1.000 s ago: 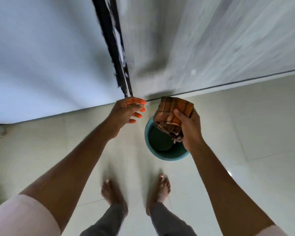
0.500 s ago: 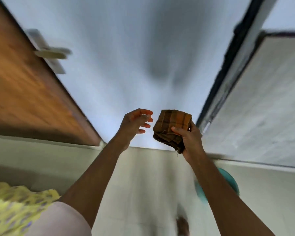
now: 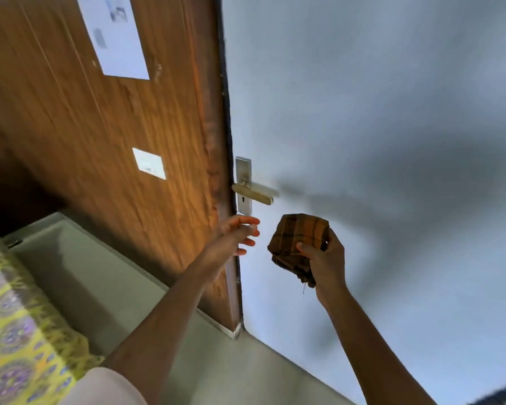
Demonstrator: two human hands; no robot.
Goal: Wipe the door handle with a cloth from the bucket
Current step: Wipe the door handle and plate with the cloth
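Door handle [image 3: 254,193]: brass-coloured lever on a metal plate with a keyhole, mounted at the left edge of the pale door [image 3: 362,127], beside the wooden panel [image 3: 100,127]. Cloth [image 3: 297,244]: brown checked, bunched, below and just right of the lever, clear of it. Right hand [image 3: 323,260] grips the cloth, thumb across its front. Left hand [image 3: 235,235] empty, fingers spread and loosely curled, below the lock plate, not touching. White sheet [image 3: 116,33] and small label [image 3: 149,163] on the panel. Yellow patterned fabric [image 3: 15,331] lower left.
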